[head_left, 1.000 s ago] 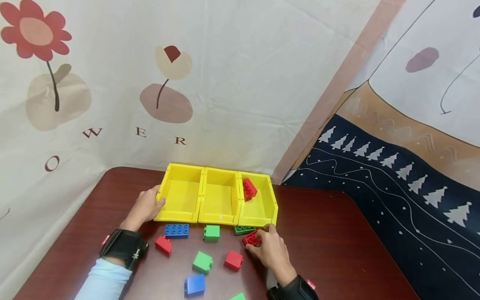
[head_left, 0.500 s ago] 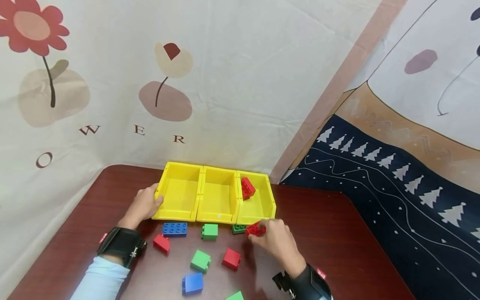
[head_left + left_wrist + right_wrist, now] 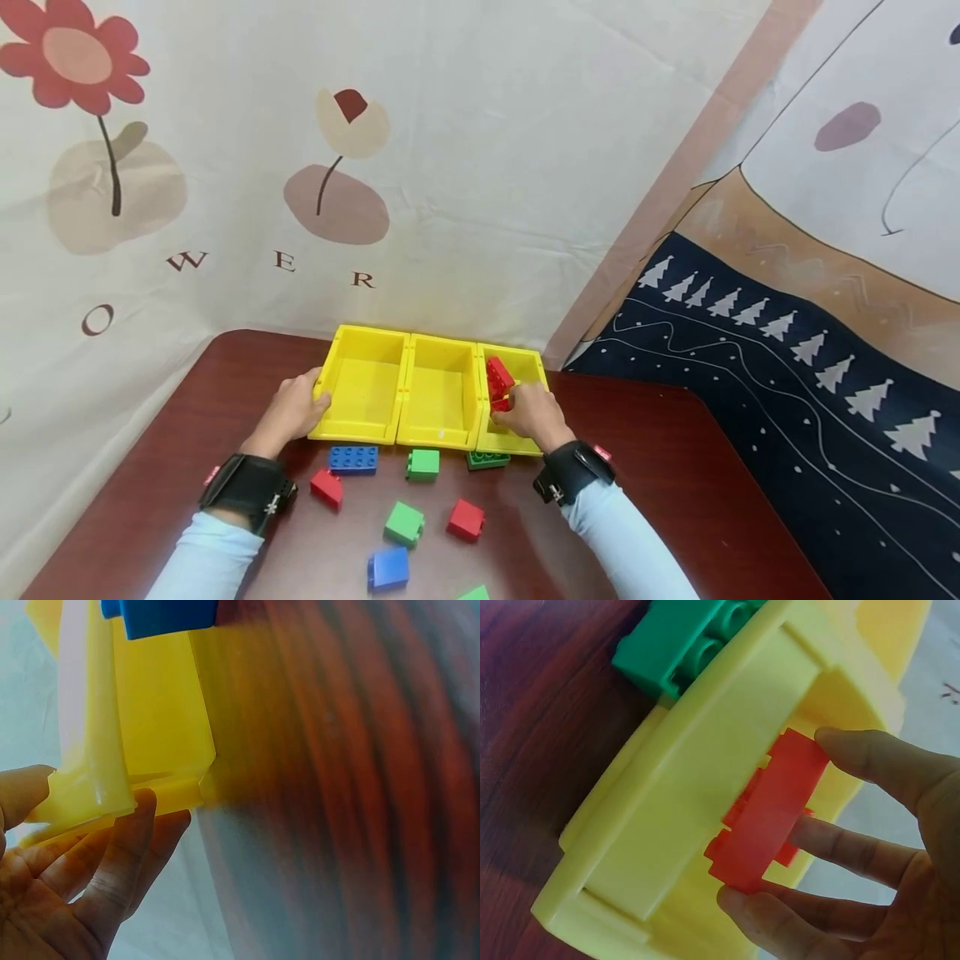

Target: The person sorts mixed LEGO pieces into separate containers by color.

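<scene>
Yellow tray (image 3: 441,392) stands on the dark red table (image 3: 637,483), its left end clamped between the thumb and fingers of the left hand (image 3: 291,407). In front of it, going rightward, lie a sloped red brick (image 3: 326,489), a flat blue brick (image 3: 353,460), a blue block (image 3: 388,569), one green block (image 3: 405,525), another green block (image 3: 423,465), a red block (image 3: 467,521) and a dark green brick (image 3: 488,460). At the right compartment (image 3: 529,367), the right hand (image 3: 534,414) pinches a studded red brick (image 3: 769,817) between thumb and fingertips, near a second red brick (image 3: 498,375) inside; whether the held one touches the floor cannot be told.
</scene>
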{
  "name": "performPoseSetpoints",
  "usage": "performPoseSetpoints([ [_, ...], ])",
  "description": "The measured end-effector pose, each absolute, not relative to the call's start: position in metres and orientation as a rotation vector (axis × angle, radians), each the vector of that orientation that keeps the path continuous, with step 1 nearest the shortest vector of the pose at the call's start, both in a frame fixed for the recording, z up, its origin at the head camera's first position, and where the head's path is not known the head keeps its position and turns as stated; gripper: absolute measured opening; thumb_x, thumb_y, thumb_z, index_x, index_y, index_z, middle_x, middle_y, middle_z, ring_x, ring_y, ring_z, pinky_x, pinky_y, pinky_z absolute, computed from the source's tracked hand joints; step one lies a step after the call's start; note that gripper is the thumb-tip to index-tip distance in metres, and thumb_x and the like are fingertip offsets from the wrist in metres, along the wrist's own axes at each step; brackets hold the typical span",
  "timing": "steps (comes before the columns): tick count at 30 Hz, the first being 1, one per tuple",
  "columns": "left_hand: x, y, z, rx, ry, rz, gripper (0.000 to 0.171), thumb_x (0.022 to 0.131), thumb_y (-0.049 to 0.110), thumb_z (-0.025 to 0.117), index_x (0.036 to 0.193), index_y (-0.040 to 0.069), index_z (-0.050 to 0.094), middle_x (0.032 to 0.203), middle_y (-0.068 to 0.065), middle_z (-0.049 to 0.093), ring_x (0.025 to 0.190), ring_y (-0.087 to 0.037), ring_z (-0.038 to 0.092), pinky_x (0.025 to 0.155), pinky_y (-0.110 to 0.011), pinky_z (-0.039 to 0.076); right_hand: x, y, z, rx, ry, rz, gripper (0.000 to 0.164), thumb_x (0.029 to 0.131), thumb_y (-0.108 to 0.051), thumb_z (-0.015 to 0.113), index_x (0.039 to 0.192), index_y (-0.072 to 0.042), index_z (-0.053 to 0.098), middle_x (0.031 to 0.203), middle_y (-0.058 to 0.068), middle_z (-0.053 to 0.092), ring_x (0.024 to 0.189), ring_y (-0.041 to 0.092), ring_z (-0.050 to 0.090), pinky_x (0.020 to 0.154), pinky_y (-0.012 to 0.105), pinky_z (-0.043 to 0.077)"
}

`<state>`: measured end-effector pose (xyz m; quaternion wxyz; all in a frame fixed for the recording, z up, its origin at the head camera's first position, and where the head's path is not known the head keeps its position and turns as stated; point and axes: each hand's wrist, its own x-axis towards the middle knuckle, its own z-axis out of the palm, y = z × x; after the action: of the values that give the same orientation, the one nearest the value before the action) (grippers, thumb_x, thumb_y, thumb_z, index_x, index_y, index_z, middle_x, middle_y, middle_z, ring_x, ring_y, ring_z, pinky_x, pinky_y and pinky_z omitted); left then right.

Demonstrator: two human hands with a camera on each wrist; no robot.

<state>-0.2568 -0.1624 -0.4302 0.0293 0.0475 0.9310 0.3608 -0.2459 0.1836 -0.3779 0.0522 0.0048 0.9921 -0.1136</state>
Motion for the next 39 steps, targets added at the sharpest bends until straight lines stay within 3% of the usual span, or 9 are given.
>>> performPoseSetpoints([
  [6, -0.257, -0.162, -0.429, 0.138, 2.868, 1.107, 0.056, 0.097, 0.011, 0.054, 0.142, -0.015, 0.033, 0.116, -0.033, 0.057, 0.083, -0.031, 0.058, 0.081, -0.044, 0.053, -0.258, 0.182, -0.383, -0.029, 2.980, -0.332, 0.028, 0.082, -0.031, 0.078, 0.080, -0.006, 0.066, 0.061, 0.003, 0.050, 0.057, 0.019, 0.051, 0.053, 0.025, 0.039],
  [13, -0.257, -0.162, -0.432, 0.136, 2.852, 1.122, 0.056, 0.098, 0.011, 0.053, 0.143, -0.014, 0.033, 0.112, -0.030, 0.058, 0.080, -0.028, 0.058, 0.078, -0.041, 0.053, -0.267, 0.181, -0.394, -0.029, 2.978, -0.232, 0.028, 0.082, -0.029, 0.079, 0.074, -0.005, 0.065, 0.057, 0.001, 0.047, 0.051, 0.017, 0.049, 0.050, 0.024, 0.039],
  [19, -0.257, -0.164, -0.431, 0.132, 2.867, 1.114, 0.056, 0.097, 0.011, 0.054, 0.143, -0.015, 0.033, 0.115, -0.033, 0.057, 0.083, -0.031, 0.057, 0.079, -0.043, 0.053, -0.270, 0.180, -0.400, -0.057, 2.999, -0.105, 0.032, 0.080, -0.033, 0.080, 0.081, -0.004, 0.067, 0.060, 0.002, 0.046, 0.056, 0.018, 0.048, 0.053, 0.027, 0.039],
  [32, -0.257, -0.162, -0.433, 0.134, 2.874, 1.127, 0.056, 0.097, 0.011, 0.054, 0.142, -0.015, 0.034, 0.117, -0.033, 0.057, 0.084, -0.031, 0.057, 0.082, -0.045, 0.053, -0.263, 0.186, -0.403, -0.011, 3.010, -0.145, 0.040, 0.080, -0.042, 0.079, 0.088, -0.005, 0.067, 0.068, 0.004, 0.050, 0.060, 0.020, 0.051, 0.054, 0.029, 0.039],
  [39, -0.258, -0.164, -0.433, 0.135, 2.867, 1.117, 0.056, 0.096, 0.011, 0.054, 0.143, -0.014, 0.034, 0.116, -0.032, 0.058, 0.082, -0.030, 0.058, 0.080, -0.044, 0.053, -0.247, 0.184, -0.379, 0.014, 3.048, -0.255, 0.038, 0.084, -0.044, 0.074, 0.091, -0.007, 0.066, 0.069, 0.004, 0.054, 0.060, 0.020, 0.050, 0.052, 0.028, 0.037],
])
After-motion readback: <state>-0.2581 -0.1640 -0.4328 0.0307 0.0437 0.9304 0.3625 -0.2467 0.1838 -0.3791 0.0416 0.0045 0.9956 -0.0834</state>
